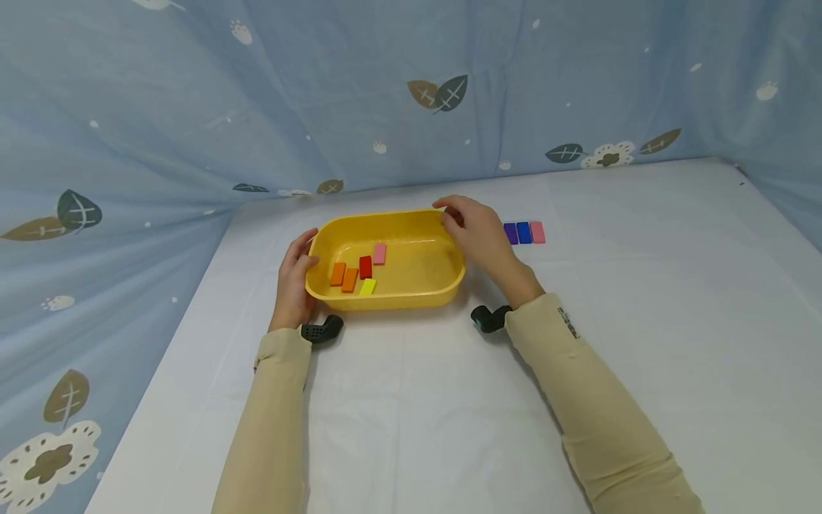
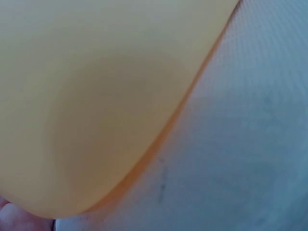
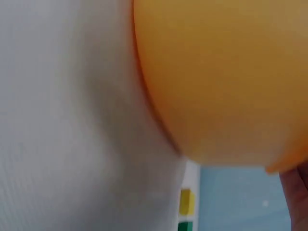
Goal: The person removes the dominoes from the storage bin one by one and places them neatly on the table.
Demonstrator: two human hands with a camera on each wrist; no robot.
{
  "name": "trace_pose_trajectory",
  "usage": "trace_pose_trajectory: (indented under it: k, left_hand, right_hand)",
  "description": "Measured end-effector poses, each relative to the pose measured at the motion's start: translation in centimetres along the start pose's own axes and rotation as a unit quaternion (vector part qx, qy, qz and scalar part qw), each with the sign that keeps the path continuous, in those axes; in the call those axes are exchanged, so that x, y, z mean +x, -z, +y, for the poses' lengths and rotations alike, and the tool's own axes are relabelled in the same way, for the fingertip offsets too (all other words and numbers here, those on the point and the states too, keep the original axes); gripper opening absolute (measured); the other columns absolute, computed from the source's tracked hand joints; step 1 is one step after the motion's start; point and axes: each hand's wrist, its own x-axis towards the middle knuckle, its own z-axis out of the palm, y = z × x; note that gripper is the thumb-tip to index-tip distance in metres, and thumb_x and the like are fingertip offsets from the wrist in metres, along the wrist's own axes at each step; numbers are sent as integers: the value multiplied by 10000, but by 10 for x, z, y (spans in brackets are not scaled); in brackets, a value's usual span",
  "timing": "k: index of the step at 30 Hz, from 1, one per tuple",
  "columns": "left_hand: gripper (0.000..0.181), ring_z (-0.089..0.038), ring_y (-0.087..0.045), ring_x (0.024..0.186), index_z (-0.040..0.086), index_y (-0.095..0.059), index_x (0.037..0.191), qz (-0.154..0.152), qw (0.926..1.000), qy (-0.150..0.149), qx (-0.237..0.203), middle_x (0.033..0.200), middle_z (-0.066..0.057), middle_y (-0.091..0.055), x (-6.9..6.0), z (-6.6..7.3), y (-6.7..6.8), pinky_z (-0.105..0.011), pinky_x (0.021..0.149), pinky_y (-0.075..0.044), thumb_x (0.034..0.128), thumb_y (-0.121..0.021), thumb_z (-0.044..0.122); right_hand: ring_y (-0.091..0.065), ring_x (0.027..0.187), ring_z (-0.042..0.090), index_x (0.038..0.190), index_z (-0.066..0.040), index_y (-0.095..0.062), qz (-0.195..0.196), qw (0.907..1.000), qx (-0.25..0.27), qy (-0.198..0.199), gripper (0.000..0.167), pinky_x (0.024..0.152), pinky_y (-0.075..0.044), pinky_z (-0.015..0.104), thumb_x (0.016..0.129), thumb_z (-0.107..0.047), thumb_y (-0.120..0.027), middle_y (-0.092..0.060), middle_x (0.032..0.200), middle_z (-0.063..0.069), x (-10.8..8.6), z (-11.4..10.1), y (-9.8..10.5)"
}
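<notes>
A yellow plastic tray (image 1: pixel 424 270) stands on the white-covered table. Its left end is gripped by my left hand (image 1: pixel 295 282), with the thumb over the rim. At the back right corner my right hand (image 1: pixel 478 239) holds the rim between thumb and fingers. Inside, toward the left, lie two orange blocks (image 1: pixel 349 280), a red block (image 1: pixel 365 267), a pink block (image 1: pixel 380 253) and a yellow block (image 1: pixel 367 287). The tray's outer wall fills much of the left wrist view (image 2: pixel 120 120) and the right wrist view (image 3: pixel 226 86).
Just beyond my right hand, a purple block (image 1: pixel 510 233), a blue block (image 1: pixel 524 232) and another pink block (image 1: pixel 538 232) lie in a row. The right wrist view also catches a yellow piece (image 3: pixel 186 202) and a green piece (image 3: pixel 185 226). A blue patterned curtain (image 1: pixel 359 93) hangs behind the table.
</notes>
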Motion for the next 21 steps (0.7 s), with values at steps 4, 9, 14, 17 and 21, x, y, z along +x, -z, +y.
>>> trace_pose_trajectory:
  k: [4,9,14,17,21]
  left_hand:
    - [479,-189,-375,1198,202,-411,1323,-7,10000,-24,16,1346,22,-371,1,1,1,-295,993,-334,864,-367,76]
    - [476,-182,-376,1199,215,-419,1315,-3,10000,-17,46,1347,29,-373,2,2,1,-293,992,-335,861,-376,78]
    - [478,-187,-380,1195,202,-417,1318,-49,10000,-67,-3,1341,25,-380,5,2,0,-302,994,-334,858,-376,76]
    - [481,-183,-381,1194,205,-418,1318,-8,10000,-26,34,1340,29,-384,4,1,-1,-305,996,-333,855,-378,78]
    - [489,-177,-379,1198,222,-411,1323,13,9999,73,83,1349,40,-374,2,-2,-1,-302,995,-334,854,-386,85]
  right_hand:
    - [-493,755,126,1175,-150,-554,-752,9965,-297,218,285,699,-456,245,909,-222,-480,-560,891,-42,-1,-14,-11]
    - [-495,792,117,1196,-144,-546,-1489,9841,-870,425,335,720,-450,246,906,-297,-478,-574,954,-40,-3,-28,-21]
    - [-499,830,126,1212,-169,-546,-1937,9704,-1357,484,383,753,-444,276,902,-377,-457,-572,977,-51,-6,-37,-29]
    - [-516,985,141,1249,-188,-526,-2352,9571,-1592,570,427,884,-411,320,909,-420,-410,-578,1097,-39,-7,-41,-36]
    - [-466,1121,155,1297,-217,-479,-2973,9419,-1536,285,487,980,-342,352,901,-481,-374,-511,1242,-18,-10,-46,-46]
